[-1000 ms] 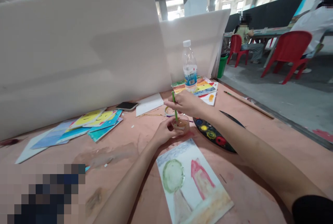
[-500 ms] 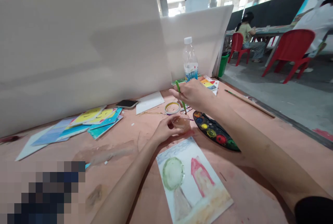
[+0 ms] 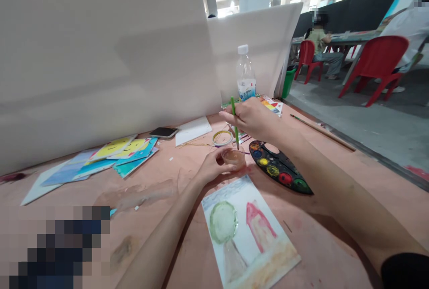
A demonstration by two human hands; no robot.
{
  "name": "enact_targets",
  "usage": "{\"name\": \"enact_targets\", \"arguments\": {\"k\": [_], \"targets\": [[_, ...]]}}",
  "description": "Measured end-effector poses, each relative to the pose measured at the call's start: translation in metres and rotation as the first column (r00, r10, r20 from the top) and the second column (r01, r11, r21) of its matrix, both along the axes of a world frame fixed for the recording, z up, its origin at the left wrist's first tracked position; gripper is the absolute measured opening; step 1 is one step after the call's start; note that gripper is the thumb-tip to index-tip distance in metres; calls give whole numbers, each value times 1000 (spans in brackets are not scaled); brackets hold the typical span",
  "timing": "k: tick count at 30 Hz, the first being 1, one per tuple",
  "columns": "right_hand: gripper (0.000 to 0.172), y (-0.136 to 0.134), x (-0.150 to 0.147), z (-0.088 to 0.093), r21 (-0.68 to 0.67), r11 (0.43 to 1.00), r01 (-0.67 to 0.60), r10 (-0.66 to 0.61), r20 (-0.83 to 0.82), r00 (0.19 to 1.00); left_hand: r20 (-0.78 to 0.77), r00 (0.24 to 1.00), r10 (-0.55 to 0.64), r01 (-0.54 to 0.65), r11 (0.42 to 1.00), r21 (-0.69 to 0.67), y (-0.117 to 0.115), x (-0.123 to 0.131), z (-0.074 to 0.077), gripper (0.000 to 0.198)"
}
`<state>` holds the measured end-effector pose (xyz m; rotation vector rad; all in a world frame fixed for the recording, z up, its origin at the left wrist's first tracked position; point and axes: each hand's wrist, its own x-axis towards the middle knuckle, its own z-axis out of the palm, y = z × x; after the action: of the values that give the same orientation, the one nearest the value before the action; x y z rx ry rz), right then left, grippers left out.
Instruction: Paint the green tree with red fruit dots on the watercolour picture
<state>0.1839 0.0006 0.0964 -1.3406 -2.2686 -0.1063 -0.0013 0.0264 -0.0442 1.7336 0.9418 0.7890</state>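
The left hand (image 3: 213, 167) curls around a clear cup (image 3: 237, 160) of murky water, which stands on the table (image 3: 167, 168) just beyond a painted sheet (image 3: 241, 222). The right hand (image 3: 253, 118) grips a green brush (image 3: 235, 123) nearly upright — its tip at the cup's far rim, though I cannot tell if they touch. A dark palette (image 3: 280, 165) lies to the right; 2 yellow pictures (image 3: 113, 151) lie at far left.

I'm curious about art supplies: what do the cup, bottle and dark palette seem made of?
Cup: smooth, clear plastic or glass; liquid shows through. Bottle: likely glossy plastic, transparent with highlights. Palette: perhaps smooth plastic, thin and dark; wood is possible.
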Motion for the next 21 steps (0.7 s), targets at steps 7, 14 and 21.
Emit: {"name": "enact_targets", "arguments": {"k": [7,14,21], "targets": [[32,-3,21,5,-132,988,-82,77,-47,996,22,1000,-2,3,999,-48,1,-1,-6,62],[31,-5,26,4,-176,957,-231,224,-57,973,20,1000,-4,4,999,-40,1,-1,-7,63],[35,-7,29,9,-163,960,-227,209,-125,970,0,1000,13,-13,1000,-15,2,-2,-9,63]]}}
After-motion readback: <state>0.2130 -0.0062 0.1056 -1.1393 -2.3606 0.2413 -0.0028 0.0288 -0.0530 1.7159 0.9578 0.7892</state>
